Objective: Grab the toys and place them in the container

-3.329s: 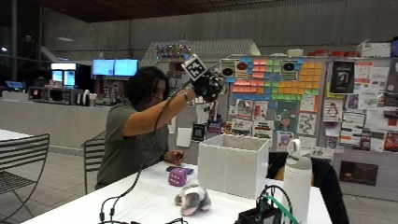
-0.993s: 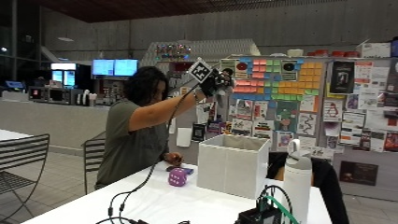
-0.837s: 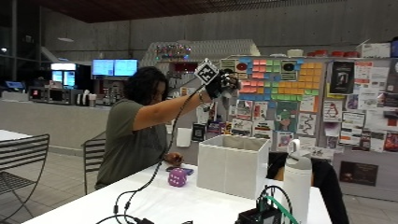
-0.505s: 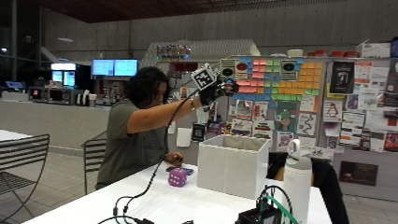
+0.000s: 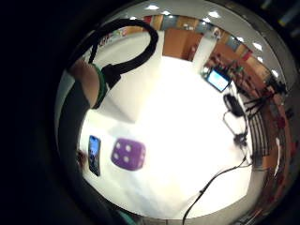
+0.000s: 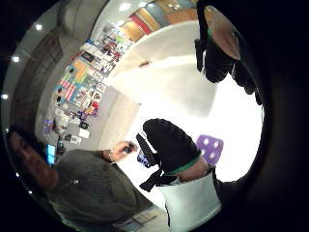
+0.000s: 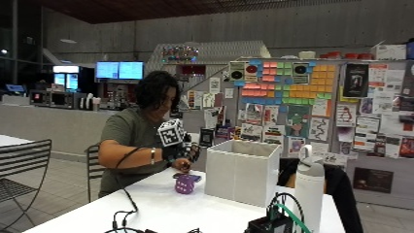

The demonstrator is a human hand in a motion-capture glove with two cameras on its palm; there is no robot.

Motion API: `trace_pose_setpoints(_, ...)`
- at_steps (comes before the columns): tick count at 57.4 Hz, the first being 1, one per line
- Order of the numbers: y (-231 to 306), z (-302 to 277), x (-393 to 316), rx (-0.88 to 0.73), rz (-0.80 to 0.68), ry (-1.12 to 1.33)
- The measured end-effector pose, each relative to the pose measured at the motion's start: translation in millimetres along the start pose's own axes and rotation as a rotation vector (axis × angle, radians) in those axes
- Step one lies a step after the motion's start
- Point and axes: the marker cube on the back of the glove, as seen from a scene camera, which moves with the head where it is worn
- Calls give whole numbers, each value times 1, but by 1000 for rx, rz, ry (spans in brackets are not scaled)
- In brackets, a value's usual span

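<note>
A purple die [image 7: 184,184] with white dots sits on the white table [image 7: 175,213], just left of the tall white container [image 7: 242,170]. My gloved right hand [image 7: 183,151] hovers close above the die without touching it. In the thumb side palm view the thumb [image 6: 169,142] and fingers [image 6: 219,58] are spread apart with nothing between them, and the die [image 6: 210,148] lies below them. The little finger side palm view shows the die [image 5: 128,153] lying free on the table. The inside of the container is hidden.
A dark phone [image 5: 93,153] lies beside the die, with the person's bare hand [image 6: 126,147] at it. A white bottle [image 7: 309,189] stands right of the container. Cables and a black device [image 7: 271,224] lie at the table's front edge. A metal chair [image 7: 23,167] stands at far left.
My hand has dropped from high above the container to just over the purple die. The plush toy that lay on the table 3.3 s ago is no longer there.
</note>
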Motion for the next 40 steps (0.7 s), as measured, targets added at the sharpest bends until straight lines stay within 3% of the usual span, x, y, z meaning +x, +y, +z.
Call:
trace_pose_setpoints(2, 7, 13, -5, -20, 130, -98)
trace_pose_setpoints(4, 14, 27, -4, -33, 159, -148)
trace_pose_setpoints(9, 28, 59, 3, -85, 142, -165)
trace_pose_setpoints(15, 33, 92, 6, -134, 124, -21)
trace_pose_setpoints(19, 38, 112, 6, -150, 24, 53)
trace_pose_setpoints(22, 44, 121, 11, -98, -71, 127)
trace_pose_setpoints(28, 46, 121, 1, 52, 33, 59)
trace_pose_setpoints(33, 52, 117, 14, 113, -106, 155)
trace_pose_setpoints(40, 54, 85, 24, 150, -140, 128)
